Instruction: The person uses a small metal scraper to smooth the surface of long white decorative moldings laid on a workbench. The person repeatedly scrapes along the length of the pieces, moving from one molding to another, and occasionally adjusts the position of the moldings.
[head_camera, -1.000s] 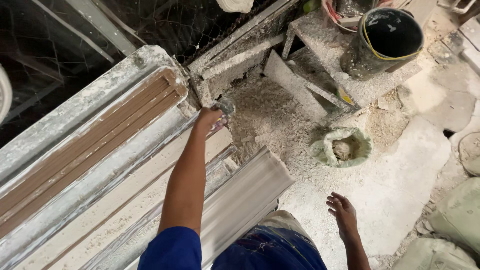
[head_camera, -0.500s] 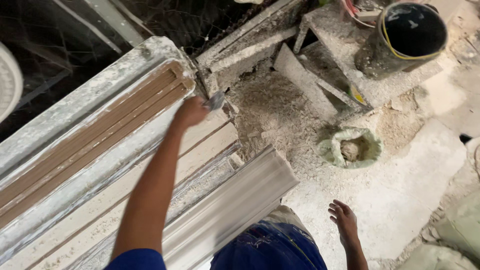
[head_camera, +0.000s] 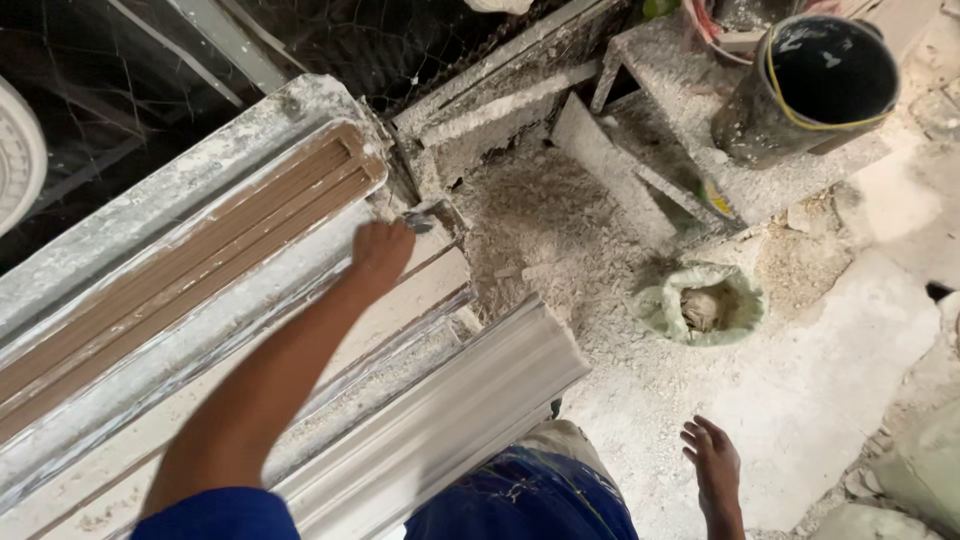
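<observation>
Scraper (head_camera: 425, 217), a small metal tool, sits clenched in the left hand (head_camera: 382, 250) at the far end of the long mould (head_camera: 190, 250), its blade on the plaster-caked edge beside the brown grooved strip (head_camera: 200, 255). Just nearer lies a white cornice (head_camera: 450, 420), running left to right. Right hand (head_camera: 712, 462) hangs released, fingers spread, over the dusty floor (head_camera: 800, 400), touching nothing. Farther right, a sack (head_camera: 700, 305) of plaster sits open, and a black bucket (head_camera: 815, 85) stands on a far ledge.
</observation>
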